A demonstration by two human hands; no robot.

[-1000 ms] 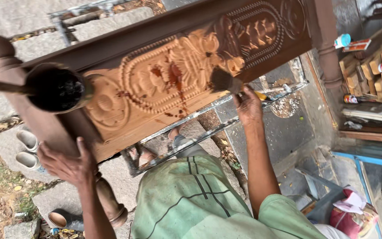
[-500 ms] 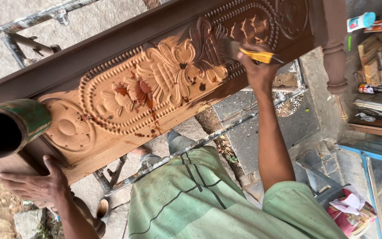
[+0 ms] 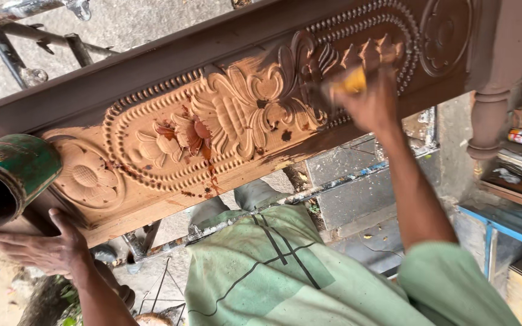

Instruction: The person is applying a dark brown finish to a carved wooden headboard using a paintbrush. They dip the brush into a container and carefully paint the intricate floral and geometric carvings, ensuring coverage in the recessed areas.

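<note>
Head view: we are working a yellow-handled brush [image 3: 350, 81] over the carved wooden panel [image 3: 225, 121], gripping it in our right hand [image 3: 370, 102] at two o'clock. Our left hand [image 3: 43, 247] is pressing flat at eight o'clock, beneath a green tin [image 3: 10, 178].
</note>
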